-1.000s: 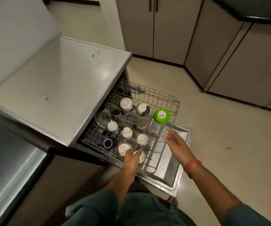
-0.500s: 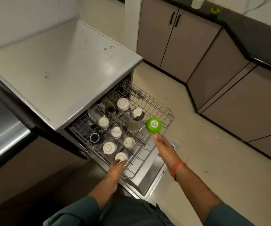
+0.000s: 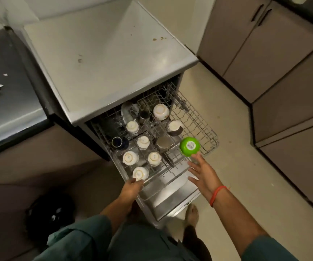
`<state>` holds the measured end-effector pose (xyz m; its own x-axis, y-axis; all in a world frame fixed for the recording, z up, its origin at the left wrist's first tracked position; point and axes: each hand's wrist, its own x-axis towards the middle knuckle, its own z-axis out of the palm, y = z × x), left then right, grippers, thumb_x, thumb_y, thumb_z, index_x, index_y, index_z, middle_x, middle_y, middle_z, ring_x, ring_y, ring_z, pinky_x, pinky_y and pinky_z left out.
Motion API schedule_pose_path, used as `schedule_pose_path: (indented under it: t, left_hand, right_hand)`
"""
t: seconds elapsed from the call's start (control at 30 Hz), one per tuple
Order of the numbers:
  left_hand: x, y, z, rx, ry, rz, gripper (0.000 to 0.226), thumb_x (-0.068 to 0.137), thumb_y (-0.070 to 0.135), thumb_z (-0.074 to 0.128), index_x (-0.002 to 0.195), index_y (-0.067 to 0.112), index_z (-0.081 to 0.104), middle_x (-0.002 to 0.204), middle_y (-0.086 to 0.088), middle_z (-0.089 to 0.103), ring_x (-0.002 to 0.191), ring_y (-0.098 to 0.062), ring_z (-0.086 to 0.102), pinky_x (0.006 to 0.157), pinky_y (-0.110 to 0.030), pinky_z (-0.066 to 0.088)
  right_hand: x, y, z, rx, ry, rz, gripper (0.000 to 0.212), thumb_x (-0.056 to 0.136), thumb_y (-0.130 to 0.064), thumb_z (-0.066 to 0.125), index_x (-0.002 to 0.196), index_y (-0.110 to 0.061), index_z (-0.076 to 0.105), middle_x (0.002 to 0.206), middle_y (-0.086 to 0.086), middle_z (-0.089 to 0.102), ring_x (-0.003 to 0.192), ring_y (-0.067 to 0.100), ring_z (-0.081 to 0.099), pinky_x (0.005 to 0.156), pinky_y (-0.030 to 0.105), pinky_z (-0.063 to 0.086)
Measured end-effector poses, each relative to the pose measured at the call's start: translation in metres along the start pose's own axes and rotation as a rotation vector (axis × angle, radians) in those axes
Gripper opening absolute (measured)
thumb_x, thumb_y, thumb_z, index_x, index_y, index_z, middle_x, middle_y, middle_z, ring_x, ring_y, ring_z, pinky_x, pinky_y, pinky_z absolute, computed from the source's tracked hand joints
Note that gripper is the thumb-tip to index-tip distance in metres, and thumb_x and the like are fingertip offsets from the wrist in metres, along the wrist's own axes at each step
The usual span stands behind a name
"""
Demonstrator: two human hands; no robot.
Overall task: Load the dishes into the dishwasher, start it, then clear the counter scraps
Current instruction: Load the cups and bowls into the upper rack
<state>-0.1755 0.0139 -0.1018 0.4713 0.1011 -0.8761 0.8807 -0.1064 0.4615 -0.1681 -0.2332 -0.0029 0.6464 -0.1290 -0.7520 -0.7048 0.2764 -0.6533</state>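
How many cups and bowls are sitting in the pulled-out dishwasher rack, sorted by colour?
White or cream cups, upturned: 6
Dark patterned cup with a white base: 1
Metal cups: 2
Dark blue cup: 1
Green bowl: 1
Total in the rack: 11, leaving out one blurred pale item at the back left.

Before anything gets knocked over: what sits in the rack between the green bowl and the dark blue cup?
In the head view, a steel cup and a white cup stand between the green bowl and dark blue cup.
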Motion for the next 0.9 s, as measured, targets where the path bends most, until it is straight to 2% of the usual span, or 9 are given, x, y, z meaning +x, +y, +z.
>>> schedule_pose_path:
  t: [0.13,0.23,0.3,0.4,0.47,0.6,0.73,0.83,0.9]
  left_hand:
    - [-0.027,-0.009,0.026,-0.035,0.188,0.019,0.041,0.090,0.025,0.074,0.121,0.005,0.058,0.110,-0.012,0.067,0.094,-0.023,0.065,0.077,-0.037,0.057]
    - [-0.045,-0.016,0.046,0.003,0.312,0.027,0.035,0.097,0.025,0.068,0.124,0.004,0.060,0.115,-0.016,0.067,0.079,-0.015,0.059,0.058,-0.026,0.046]
    - [-0.053,-0.023,0.062,-0.050,0.361,0.017,0.043,0.098,0.027,0.067,0.133,0.004,0.056,0.119,-0.015,0.064,0.084,-0.016,0.060,0.064,-0.028,0.049]
    - [-0.073,-0.027,0.083,-0.111,0.325,-0.015,0.049,0.101,0.034,0.063,0.142,0.013,0.048,0.134,-0.011,0.054,0.111,-0.023,0.054,0.089,-0.037,0.047]
    - [-0.083,-0.030,0.094,-0.170,0.297,-0.018,0.053,0.100,0.039,0.062,0.146,0.018,0.046,0.142,-0.007,0.051,0.125,-0.026,0.050,0.095,-0.040,0.046]
    - [-0.092,-0.032,0.112,-0.272,0.275,0.024,0.059,0.099,0.045,0.063,0.150,0.023,0.043,0.149,-0.005,0.048,0.134,-0.027,0.047,0.108,-0.043,0.044]
    - [-0.092,-0.041,0.125,-0.368,0.238,0.024,0.054,0.099,0.044,0.062,0.147,0.026,0.046,0.140,-0.003,0.054,0.129,-0.024,0.052,0.096,-0.038,0.046]
    - [-0.091,-0.054,0.128,-0.502,0.181,0.009,0.042,0.100,0.042,0.062,0.137,0.023,0.053,0.113,-0.003,0.059,0.101,-0.018,0.058,0.085,-0.035,0.050]
    - [-0.090,-0.065,0.130,-0.572,0.104,0.009,0.043,0.099,0.044,0.062,0.135,0.021,0.055,0.125,-0.005,0.060,0.110,-0.020,0.059,0.092,-0.037,0.050]
  right_hand:
    - [0.030,-0.009,-0.037,0.027,-0.117,0.058,0.061,0.100,-0.060,0.039,0.149,-0.024,0.044,0.148,0.005,0.050,0.134,0.021,0.046,0.109,0.043,0.036]
    - [0.046,-0.016,-0.062,0.027,-0.199,0.123,0.060,0.101,-0.059,0.036,0.150,-0.025,0.043,0.151,0.007,0.047,0.134,0.023,0.046,0.106,0.042,0.037]
    - [0.054,-0.019,-0.079,0.014,-0.234,0.139,0.062,0.100,-0.061,0.036,0.150,-0.025,0.042,0.153,0.009,0.045,0.139,0.025,0.042,0.107,0.043,0.036]
    - [0.060,-0.024,-0.091,-0.011,-0.274,0.140,0.064,0.099,-0.063,0.037,0.150,-0.025,0.041,0.153,0.011,0.044,0.140,0.027,0.042,0.109,0.044,0.036]
    - [0.060,-0.027,-0.093,-0.026,-0.310,0.150,0.066,0.098,-0.065,0.038,0.150,-0.025,0.040,0.153,0.011,0.044,0.140,0.027,0.043,0.108,0.044,0.037]
    - [0.061,-0.026,-0.087,-0.070,-0.347,0.163,0.066,0.098,-0.065,0.038,0.149,-0.024,0.042,0.151,0.012,0.047,0.139,0.028,0.044,0.107,0.044,0.038]
    - [0.055,-0.017,-0.080,-0.138,-0.346,0.172,0.065,0.098,-0.064,0.038,0.149,-0.024,0.042,0.151,0.012,0.047,0.139,0.028,0.044,0.110,0.046,0.037]
    - [0.044,-0.010,-0.078,-0.191,-0.319,0.168,0.063,0.098,-0.064,0.038,0.146,-0.024,0.045,0.150,0.012,0.048,0.139,0.028,0.043,0.111,0.047,0.036]
    - [0.037,-0.007,-0.081,-0.206,-0.285,0.163,0.061,0.098,-0.064,0.038,0.145,-0.025,0.048,0.148,0.011,0.049,0.137,0.027,0.045,0.106,0.045,0.038]
